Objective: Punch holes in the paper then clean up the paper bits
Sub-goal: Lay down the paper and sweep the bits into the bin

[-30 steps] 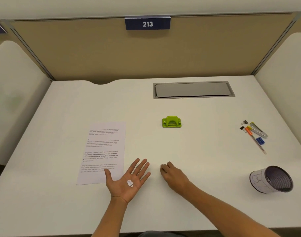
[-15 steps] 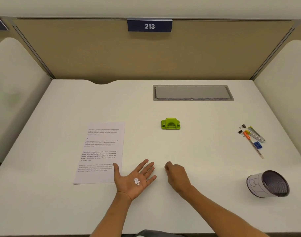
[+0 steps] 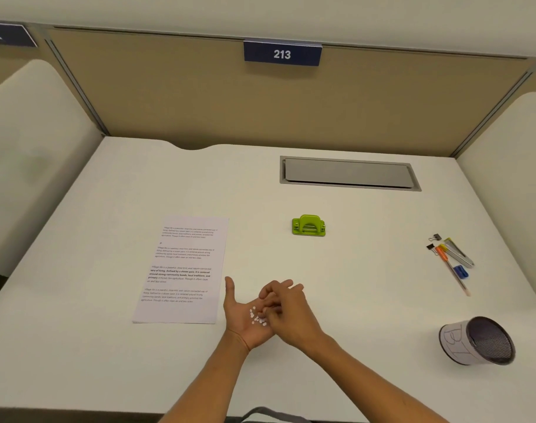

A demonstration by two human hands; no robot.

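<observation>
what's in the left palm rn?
White paper bits lie clustered in the open left hand. The right hand covers the palm's finger side, so any bits there are hidden.

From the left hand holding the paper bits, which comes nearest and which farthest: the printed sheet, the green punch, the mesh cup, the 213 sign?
Measured from the left hand:
1. Sheet, just beside it on the left.
2. Punch, ahead and slightly right, mid-desk.
3. Cup, lying on its side far right.
4. 213 sign, up on the back partition.
</observation>
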